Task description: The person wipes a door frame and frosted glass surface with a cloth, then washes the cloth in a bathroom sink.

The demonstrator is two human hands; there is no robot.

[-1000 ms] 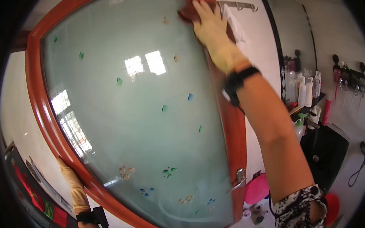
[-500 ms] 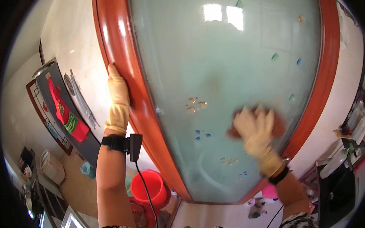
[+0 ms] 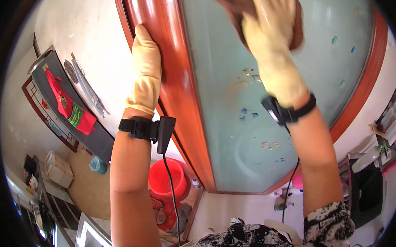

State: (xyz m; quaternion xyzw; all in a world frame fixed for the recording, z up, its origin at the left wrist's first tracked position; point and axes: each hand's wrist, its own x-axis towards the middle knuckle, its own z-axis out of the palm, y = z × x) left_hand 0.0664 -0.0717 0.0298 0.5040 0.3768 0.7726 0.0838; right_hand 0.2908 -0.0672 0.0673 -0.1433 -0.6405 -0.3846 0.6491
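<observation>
In front of me stands a door with a glossy reddish-brown wooden frame [image 3: 182, 74] and a frosted greenish glass pane [image 3: 219, 137]. My left hand [image 3: 146, 64], in a cream rubber glove, grips the frame's left edge; some of its fingers are hidden. High on the pane, my gloved right hand [image 3: 272, 47] presses a brown cloth [image 3: 232, 6] against the glass, fingers laid over it and slightly blurred. Part of the cloth runs out at the top of the view. Small coloured decorations [image 3: 249, 113] dot the pane below and to the right of this hand.
A red basin [image 3: 167, 177] stands on the floor below the door, by a red patterned mat [image 3: 159, 210]. Left, a red apron [image 3: 70, 102] hangs on a grey cabinet. At right is a counter with a dark sink [image 3: 367, 192] and bottles. Black cables trail from both wrist straps.
My right hand has swept the cloth upward and left, from the pane's lower right to its top. My left hand stays on the frame. The whole view has shifted.
</observation>
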